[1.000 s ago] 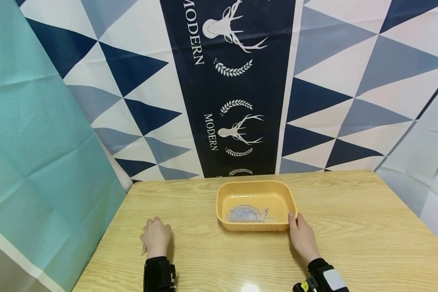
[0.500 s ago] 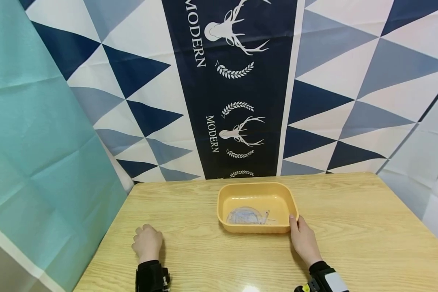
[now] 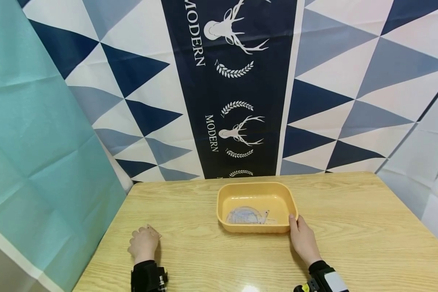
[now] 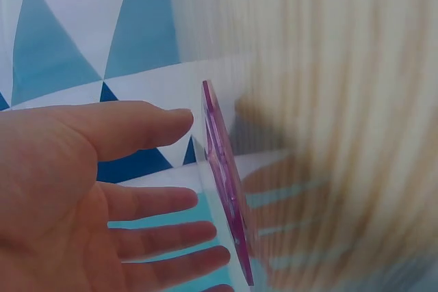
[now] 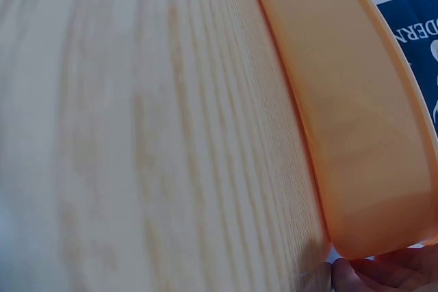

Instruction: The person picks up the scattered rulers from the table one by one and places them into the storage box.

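Observation:
My left hand (image 3: 143, 244) is low over the left part of the wooden table. In the left wrist view its thumb and fingers are fairly straight, with the tips close to a thin, see-through pink flat piece (image 4: 222, 176); whether they touch it I cannot tell. Only a pointed corner of this piece (image 3: 154, 231) shows past the hand in the head view. My right hand (image 3: 304, 239) holds the front right corner of a yellow plastic tray (image 3: 257, 228), its thumb at the rim. A clear protractor (image 3: 244, 215) lies inside, beside a small clear piece (image 3: 265, 216).
The light wooden table (image 3: 219, 263) runs back to a patterned cloth (image 3: 241, 89) behind the tray. A turquoise cloth (image 3: 51, 142) hangs along the left side.
My left hand has shifted left and slightly toward me, and the flat piece now shows at its right instead of below its left side. My right hand stays on the tray.

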Demonstrator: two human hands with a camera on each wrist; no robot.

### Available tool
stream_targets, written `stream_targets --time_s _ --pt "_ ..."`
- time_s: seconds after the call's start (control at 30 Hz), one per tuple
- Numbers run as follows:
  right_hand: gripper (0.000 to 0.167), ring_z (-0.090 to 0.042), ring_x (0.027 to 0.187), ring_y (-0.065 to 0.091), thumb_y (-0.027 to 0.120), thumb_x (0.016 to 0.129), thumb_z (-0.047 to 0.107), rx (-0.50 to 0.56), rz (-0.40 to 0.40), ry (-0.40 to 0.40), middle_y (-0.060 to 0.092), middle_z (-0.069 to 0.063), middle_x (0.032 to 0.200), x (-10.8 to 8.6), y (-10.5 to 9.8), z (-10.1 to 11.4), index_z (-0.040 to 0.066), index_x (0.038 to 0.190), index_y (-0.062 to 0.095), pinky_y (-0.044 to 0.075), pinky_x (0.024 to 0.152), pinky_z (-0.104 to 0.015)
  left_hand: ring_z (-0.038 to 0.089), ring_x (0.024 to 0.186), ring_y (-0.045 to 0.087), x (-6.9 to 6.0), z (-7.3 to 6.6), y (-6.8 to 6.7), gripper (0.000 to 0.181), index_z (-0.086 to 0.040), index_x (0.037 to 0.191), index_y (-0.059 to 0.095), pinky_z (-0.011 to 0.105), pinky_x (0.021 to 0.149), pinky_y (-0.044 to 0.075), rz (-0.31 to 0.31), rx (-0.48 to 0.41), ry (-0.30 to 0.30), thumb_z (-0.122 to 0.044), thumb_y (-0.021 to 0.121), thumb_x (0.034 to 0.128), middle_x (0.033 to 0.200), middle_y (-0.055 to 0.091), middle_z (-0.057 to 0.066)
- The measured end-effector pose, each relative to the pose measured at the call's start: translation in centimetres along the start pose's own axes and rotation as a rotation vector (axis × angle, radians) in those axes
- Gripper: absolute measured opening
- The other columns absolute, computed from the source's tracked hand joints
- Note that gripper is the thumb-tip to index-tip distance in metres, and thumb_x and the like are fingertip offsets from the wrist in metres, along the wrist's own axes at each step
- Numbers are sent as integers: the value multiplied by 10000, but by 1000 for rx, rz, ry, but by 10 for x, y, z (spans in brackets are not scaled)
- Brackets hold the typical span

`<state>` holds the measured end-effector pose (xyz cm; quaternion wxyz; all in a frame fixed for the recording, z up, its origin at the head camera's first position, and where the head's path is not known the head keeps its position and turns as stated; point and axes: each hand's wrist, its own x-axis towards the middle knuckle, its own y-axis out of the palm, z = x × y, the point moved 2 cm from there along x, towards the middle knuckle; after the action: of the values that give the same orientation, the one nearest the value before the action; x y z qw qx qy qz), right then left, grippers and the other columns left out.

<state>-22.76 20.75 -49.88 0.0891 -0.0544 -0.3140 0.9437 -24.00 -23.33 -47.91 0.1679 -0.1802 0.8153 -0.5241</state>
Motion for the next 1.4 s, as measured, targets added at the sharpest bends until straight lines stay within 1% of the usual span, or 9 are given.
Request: stream_targets --time_s 0.13,0.27,0.47,0.7,0.77,1.03,1.13,1.27,1.4 --pt "653 -463 1213 375 116 970 452 -7 -1 -7 389 -318 1322 0 1 0 -53 1330 318 349 955 -565 528 995 446 2 4 0 523 168 1159 422 624 761 415 37 42 -8 -264 534 886 1072 406 377" --pt "643 -464 1227 354 114 974 439 -16 12 8 369 -317 1336 1 1 1 -54 1337 309 334 967 -572 516 1009 434 2 7 0 532 143 1167 441 617 763 416 80 73 -13 -280 566 871 1086 399 371" --pt "657 -466 1231 347 103 970 448 -15 12 11 361 -322 1339 2 -1 2 -58 1341 298 333 966 -575 506 987 450 3 6 -2 430 85 1115 532 605 743 429 70 61 22 -267 568 872 1060 424 357" --pt "657 -468 1220 362 105 972 443 -6 5 -1 368 -329 1332 0 -1 1 -63 1346 294 343 959 -573 503 992 452 4 6 -2 492 103 1109 542 597 743 439 74 71 19 -290 620 824 1050 426 350" --pt "660 -467 1223 357 102 971 444 -7 5 -1 363 -329 1335 0 -1 0 -63 1348 290 339 964 -573 496 981 457 4 6 -3 481 104 1089 553 587 733 445 71 78 30 -277 654 812 1050 429 347" --pt "661 -471 1217 363 98 972 442 -12 2 -3 370 -334 1326 0 0 1 -69 1341 297 338 963 -574 505 941 454 1 6 -5 252 -3 948 636 541 670 456 77 64 130 -218 654 817 1043 427 363" --pt "656 -470 1213 369 102 973 440 -10 2 -4 376 -333 1323 -1 1 1 -66 1338 303 342 959 -573 509 941 455 1 7 -5 227 -7 917 638 542 672 458 79 59 135 -205 662 808 1027 429 361" --pt "647 -467 1213 371 106 975 435 -9 1 -7 382 -330 1320 -1 1 0 -64 1332 310 342 961 -569 507 944 458 2 8 -5 312 84 1008 600 551 688 456 71 52 144 -166 636 825 1014 437 358" --pt "642 -466 1219 363 109 976 430 -9 -4 -10 376 -330 1325 0 0 0 -66 1335 304 334 971 -567 513 953 456 4 8 -4 284 75 1089 571 575 701 452 45 52 178 -117 564 879 1027 459 348"
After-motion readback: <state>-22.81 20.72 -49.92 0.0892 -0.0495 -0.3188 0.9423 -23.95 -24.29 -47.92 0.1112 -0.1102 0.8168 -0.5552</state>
